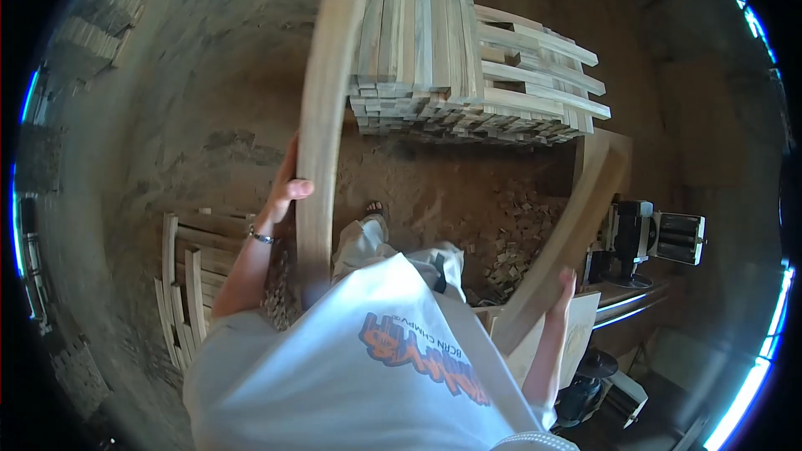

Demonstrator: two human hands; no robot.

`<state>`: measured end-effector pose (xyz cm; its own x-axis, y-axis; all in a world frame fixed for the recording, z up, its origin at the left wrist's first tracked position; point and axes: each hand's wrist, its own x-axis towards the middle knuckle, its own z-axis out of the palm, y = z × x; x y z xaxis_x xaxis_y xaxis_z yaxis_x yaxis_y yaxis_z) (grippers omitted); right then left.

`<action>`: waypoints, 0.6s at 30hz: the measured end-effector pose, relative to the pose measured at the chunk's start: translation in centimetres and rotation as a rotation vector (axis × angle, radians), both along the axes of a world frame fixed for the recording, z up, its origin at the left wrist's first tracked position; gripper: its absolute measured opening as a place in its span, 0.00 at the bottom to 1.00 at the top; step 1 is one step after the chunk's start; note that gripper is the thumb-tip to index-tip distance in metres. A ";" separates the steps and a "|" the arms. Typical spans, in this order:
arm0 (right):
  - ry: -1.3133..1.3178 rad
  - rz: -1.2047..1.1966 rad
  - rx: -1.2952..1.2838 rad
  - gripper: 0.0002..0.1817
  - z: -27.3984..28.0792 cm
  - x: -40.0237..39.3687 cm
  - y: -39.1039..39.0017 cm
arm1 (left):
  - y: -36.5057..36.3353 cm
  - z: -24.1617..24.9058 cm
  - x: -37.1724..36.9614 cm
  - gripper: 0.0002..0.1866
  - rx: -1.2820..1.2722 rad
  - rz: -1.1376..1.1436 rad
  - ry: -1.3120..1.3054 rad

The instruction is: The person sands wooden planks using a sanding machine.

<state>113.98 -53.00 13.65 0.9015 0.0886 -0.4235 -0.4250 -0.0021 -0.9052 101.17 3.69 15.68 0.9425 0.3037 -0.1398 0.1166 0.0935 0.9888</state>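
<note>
My left hand (290, 190) grips a long wooden plank (322, 117) from its left side, with the thumb across its near face. The plank stands out in front of me, its far end beside a stack of boards. A second wooden plank (568, 242), slanting up to the right and slightly blurred, is held in my right hand (564, 291). Only the fingers or thumb along that plank's right edge show; the rest of the grip is hidden behind it. Both planks' near ends reach close to my shirt.
A stack of sawn boards (418, 29) stands ahead, some jutting out to the right. More timber (196, 276) lies at lower left. Wood offcuts (514, 242) litter the floor. A machine with a black motor (633, 232) is at right, beside a pale panel (582, 330).
</note>
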 end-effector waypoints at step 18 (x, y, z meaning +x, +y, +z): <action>-0.220 0.254 -1.043 0.67 -2.5 35.5 50.2 | 6.9 -2.1 -0.6 0.41 -0.422 0.633 0.049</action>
